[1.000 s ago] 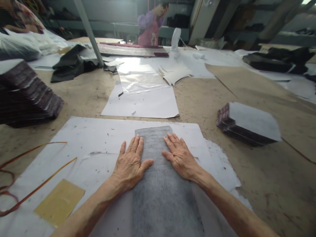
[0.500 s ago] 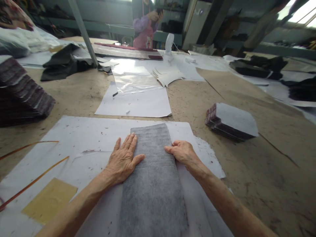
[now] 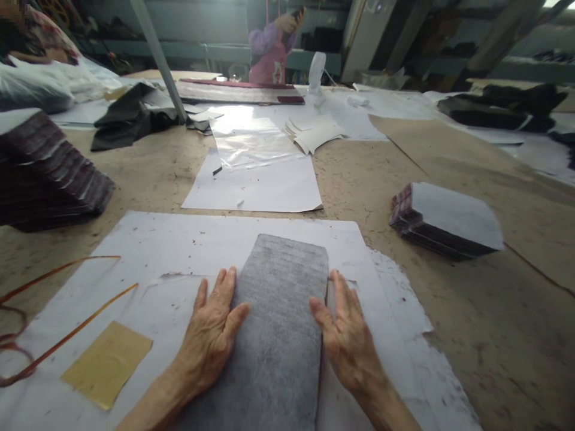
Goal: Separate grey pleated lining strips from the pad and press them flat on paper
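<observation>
A long grey piece of felt-like material [image 3: 281, 323] lies on white paper in front of me, its far end slightly angled to the right. Along its left edge rests my left hand [image 3: 211, 335], fingers stretched out and thumb on the top surface. My right hand [image 3: 348, 329] is at the right edge, fingers extended beside the piece and thumb over its top. Neither hand is closed round it. The near end of the piece runs out of the frame.
Stacks of cut pieces stand at the left [image 3: 49, 173] and right [image 3: 449, 218]. Eyeglasses [image 3: 85, 317] and a yellowish square [image 3: 110, 362] lie on the left of the white paper [image 3: 157, 239]. Beyond are plastic film [image 3: 251, 140], a slanted post [image 3: 159, 60] and a person [image 3: 269, 48].
The grey piece has turned, its far end shifting right. My left hand has moved nearer to me; my right hand has gone from pinching the edge to lying open along it.
</observation>
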### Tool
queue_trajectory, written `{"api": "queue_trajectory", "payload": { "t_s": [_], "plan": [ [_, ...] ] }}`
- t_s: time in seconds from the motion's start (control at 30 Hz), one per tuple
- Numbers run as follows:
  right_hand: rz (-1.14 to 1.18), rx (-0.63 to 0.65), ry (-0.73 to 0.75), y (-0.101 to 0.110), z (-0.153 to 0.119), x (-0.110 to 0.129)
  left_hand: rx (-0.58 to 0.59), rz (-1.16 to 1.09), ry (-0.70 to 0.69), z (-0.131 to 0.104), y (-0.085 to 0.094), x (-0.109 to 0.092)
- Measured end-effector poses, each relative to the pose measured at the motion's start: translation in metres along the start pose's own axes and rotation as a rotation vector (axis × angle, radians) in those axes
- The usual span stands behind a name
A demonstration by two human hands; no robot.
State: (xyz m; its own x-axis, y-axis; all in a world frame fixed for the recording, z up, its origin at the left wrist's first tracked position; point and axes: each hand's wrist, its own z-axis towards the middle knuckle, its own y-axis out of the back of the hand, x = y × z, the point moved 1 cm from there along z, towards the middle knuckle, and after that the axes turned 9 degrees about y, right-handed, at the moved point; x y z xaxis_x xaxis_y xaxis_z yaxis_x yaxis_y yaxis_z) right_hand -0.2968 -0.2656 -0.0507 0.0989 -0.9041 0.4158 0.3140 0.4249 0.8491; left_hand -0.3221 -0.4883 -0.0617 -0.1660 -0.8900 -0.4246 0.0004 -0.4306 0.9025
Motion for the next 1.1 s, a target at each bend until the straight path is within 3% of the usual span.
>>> {"api": "queue_trajectory", "payload": {
  "t_s": [0.1, 0.17, 0.27, 0.4, 0.53, 0.6, 0.67, 0.8, 1.0, 1.1],
  "plan": [
    [-0.12, 0.025, 0.145, -0.018, -0.01, 0.005, 0.014, 0.058, -0.044, -0.011, -0.003, -0.006],
    [-0.169, 0.017, 0.167, -0.018, -0.01, 0.008, 0.047, 0.052, -0.054, -0.012, 0.0, -0.005],
    [-0.18, -0.009, 0.209, 0.0, -0.002, 0.021, 0.076, -0.041, -0.015, -0.013, 0.008, 0.003],
    [-0.136, -0.034, 0.354, 0.02, 0.007, 0.044, -0.025, -0.101, 0.016, -0.018, 0.013, 0.015],
    [-0.027, 0.286, 0.672, 0.006, 0.001, 0.051, -0.062, -0.059, -0.016, -0.019, 0.008, 0.017],
    [-0.019, 0.425, 0.722, 0.002, 0.001, 0.05, -0.063, -0.035, -0.01, -0.018, 0.006, 0.016],
    [-0.024, 0.437, 0.732, 0.007, 0.004, 0.05, -0.065, -0.024, -0.009, -0.017, 0.005, 0.016],
    [-0.014, 0.31, 0.742, 0.014, 0.011, 0.055, -0.058, -0.036, 0.002, -0.018, 0.007, 0.015],
    [0.113, 0.581, 0.869, 0.01, 0.009, 0.053, -0.069, -0.002, -0.022, -0.018, 0.007, 0.013],
    [0.11, 0.554, 0.879, 0.021, 0.012, 0.056, -0.078, 0.008, -0.037, -0.017, 0.006, 0.013]
  ]
}}
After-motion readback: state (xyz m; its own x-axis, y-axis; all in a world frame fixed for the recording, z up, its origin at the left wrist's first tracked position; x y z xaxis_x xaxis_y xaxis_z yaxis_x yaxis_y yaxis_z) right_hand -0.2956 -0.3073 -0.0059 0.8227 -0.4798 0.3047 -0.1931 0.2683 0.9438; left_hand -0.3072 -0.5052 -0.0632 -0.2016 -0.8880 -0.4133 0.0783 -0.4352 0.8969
